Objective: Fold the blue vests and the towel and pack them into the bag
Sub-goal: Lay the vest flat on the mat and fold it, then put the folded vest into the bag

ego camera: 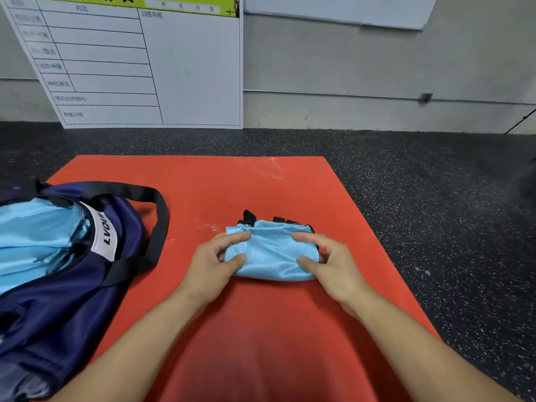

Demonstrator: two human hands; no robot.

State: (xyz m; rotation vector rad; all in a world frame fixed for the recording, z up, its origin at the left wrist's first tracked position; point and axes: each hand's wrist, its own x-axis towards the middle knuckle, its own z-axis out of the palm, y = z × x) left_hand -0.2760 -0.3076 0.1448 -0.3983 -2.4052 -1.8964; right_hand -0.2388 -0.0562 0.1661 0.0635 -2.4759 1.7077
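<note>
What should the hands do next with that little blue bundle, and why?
Probably lift the folded blue vest and carry it left to the open bag. It already looks folded small, the left hand and right hand grip its two ends, and the bag lies open beside it on the red mat with light blue fabric already inside.

Dark speckled rubber floor (435, 204) carries a flat red foam mat (203, 181). On the mat: small folded light-blue fabric vest with black straps (272, 253) at centre; open navy fabric bag with black strap (87, 271) over its left edge, partly on floor.
</note>
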